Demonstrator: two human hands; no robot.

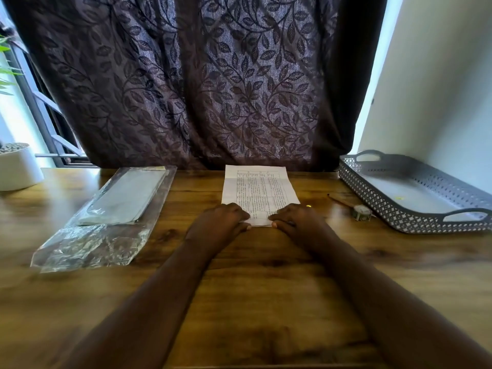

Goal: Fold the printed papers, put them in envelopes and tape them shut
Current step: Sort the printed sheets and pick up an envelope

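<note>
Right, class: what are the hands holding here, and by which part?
The printed paper: the left hand and right hand pinch its near edge, one at each corner, fingers on top.

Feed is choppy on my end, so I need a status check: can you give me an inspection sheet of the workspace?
Surface: wooden table, no spills seen.
Job's things: printed paper lies at centre; envelopes sit inside a clear plastic bag on the left; tape roll on the right.
Clutter: thin brown stick beside the tape roll; grey perforated tray at far right.
Hands: left hand and right hand both hold the paper's near end, fingers on top, thumbs at the edge.
Cables: nothing seen.
Surroundings: leaf-patterned curtain behind the table; white plant pot at left; pale wall at right.
</note>
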